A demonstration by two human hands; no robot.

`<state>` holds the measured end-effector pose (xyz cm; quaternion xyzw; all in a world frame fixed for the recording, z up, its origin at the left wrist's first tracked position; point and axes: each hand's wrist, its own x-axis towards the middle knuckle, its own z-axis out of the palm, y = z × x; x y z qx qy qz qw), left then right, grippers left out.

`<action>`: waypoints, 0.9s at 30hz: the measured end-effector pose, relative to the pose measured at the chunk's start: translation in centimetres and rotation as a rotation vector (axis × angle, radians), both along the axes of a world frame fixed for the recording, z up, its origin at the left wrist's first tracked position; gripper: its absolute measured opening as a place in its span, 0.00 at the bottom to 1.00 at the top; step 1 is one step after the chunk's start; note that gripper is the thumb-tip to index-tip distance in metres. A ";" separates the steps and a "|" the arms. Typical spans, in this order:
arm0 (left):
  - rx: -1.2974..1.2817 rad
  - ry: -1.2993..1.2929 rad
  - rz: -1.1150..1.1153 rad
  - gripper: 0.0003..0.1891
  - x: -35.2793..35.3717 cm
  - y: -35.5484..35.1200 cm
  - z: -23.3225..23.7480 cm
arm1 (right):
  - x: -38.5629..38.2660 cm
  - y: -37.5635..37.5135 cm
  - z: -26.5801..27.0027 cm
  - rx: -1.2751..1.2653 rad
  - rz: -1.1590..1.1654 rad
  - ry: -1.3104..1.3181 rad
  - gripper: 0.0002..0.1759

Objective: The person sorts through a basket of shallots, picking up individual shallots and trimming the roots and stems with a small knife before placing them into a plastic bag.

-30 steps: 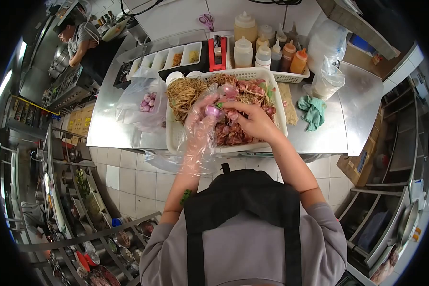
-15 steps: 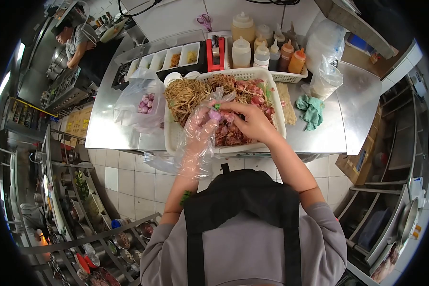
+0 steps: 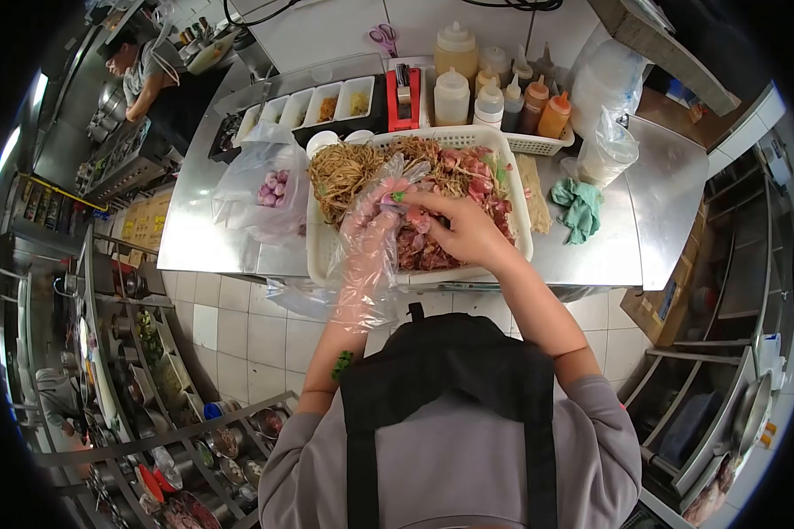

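My left hand [image 3: 376, 212], in a loose clear plastic glove, is closed round a small purple shallot [image 3: 391, 203]. Bare fingers of my right hand [image 3: 463, 231] pinch at the same shallot from the right, and a small green patch shows at the fingertips. Both hands are over a white plastic basket [image 3: 316, 263]. Under and around them lie dry reddish shallot skins [image 3: 432, 251], with a heap of tan dried roots or stalks [image 3: 344, 176] at the basket's left. Left of the basket, several shallots [image 3: 273, 188] sit in a clear plastic bag [image 3: 234, 207].
Behind the basket stand white condiment trays [image 3: 326, 106], a red-framed holder [image 3: 404, 97] and several squeeze bottles [image 3: 452, 97]. A green cloth [image 3: 577, 210] lies on the steel counter [image 3: 617, 247] at right. Another person [image 3: 150, 84] stands at the far left. Shelves with pans flank both sides.
My right index finger has moved slightly left across the shallot, covering more of it. My left hand has turned a little, and the view has shifted slightly.
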<state>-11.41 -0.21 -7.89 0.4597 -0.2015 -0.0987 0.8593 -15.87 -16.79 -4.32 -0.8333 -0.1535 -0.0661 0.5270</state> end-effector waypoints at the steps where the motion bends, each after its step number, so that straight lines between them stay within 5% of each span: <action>1: 0.021 -0.028 -0.006 0.20 0.1 0.1 -0.1 | 0.1 0.2 0.0 0.000 0.001 0.001 0.20; 7: 0.208 -0.075 0.069 0.21 -0.4 0.1 0.6 | 0.2 1.0 -0.4 -0.068 -0.094 -0.138 0.22; 13: 0.262 -0.145 0.060 0.21 -0.4 0.8 0.7 | 0.4 0.4 -0.2 0.276 0.020 0.128 0.15; 20: 0.025 -0.092 0.047 0.26 -0.5 0.2 0.7 | 0.4 -0.7 0.3 0.185 -0.079 0.070 0.15; 22: 0.274 -0.189 0.062 0.28 -0.4 0.7 1.3 | 0.2 -0.7 0.7 0.132 -0.089 0.063 0.16; 27: 0.305 -0.277 0.029 0.32 0.3 0.9 0.6 | -0.5 -0.5 1.5 -0.043 0.028 0.007 0.18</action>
